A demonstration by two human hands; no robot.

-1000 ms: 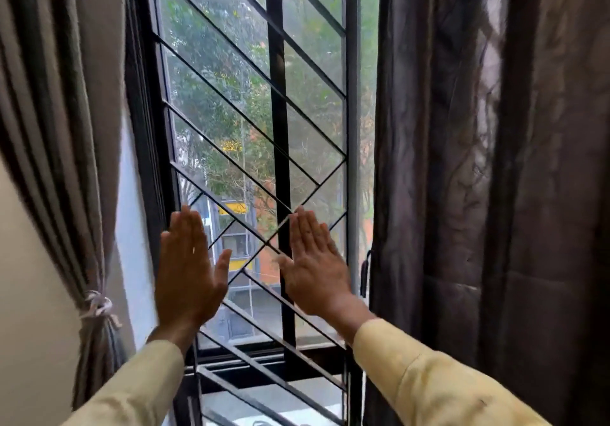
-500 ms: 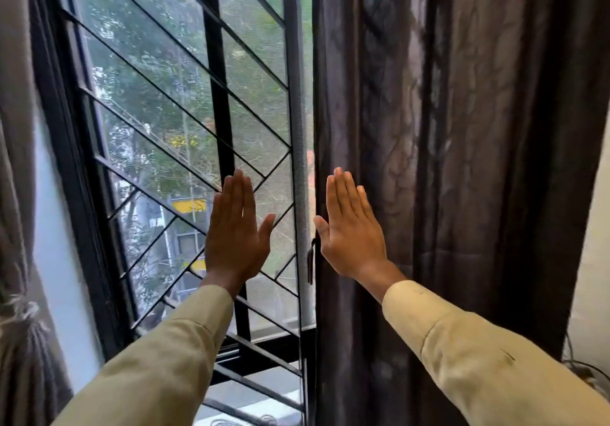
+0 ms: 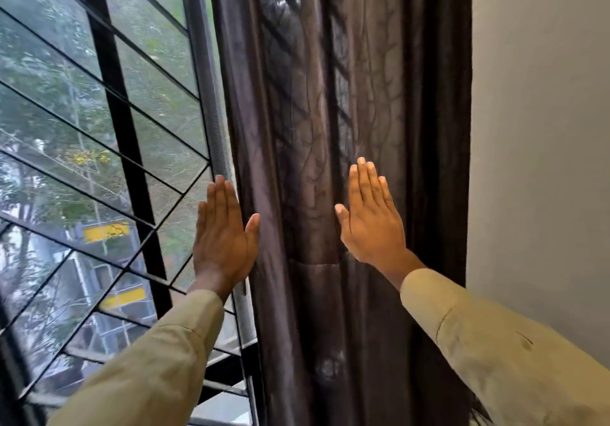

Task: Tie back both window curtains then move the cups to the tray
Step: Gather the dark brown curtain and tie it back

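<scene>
While hanging loose with no tie round it, fills the middle of the view as a dark curtain (image 3: 317, 95), long axis straight up and down, cut off by the top edge above and the bottom edge below. Falls in deep vertical folds, sheer enough in the upper part to let slanted bars behind show through as shadows. Carries a horizontal seam across the folds just below wrist level. Sits between a grey window post (image 3: 204, 78) on the left and a pale wall (image 3: 541, 128) on the right, close against both.

Holds up both hands flat in front of the cloth, backs to the camera, fingers straight, close together and pointing up, gripping nothing. Places the left hand (image 3: 224, 237) at the curtain's left edge, low on the grey post, thumb spread to the right with its tip over the edge of the cloth. Places the right hand (image 3: 371, 224) over the middle folds, a little higher than the left, thumb spread to the left. Cannot tell whether either palm touches the cloth or is held just off it. Leaves a strip of folds showing between the two thumbs.

Shows a pale tan left sleeve (image 3: 148, 366) and right sleeve (image 3: 495, 353) rising from the bottom corners to the wrists. Shows, left of the post, a black window grille (image 3: 125, 135) of one stout upright and thin slanted bars, with blurred green trees (image 3: 49, 78) and yellow signs (image 3: 105, 231) beyond.
</scene>
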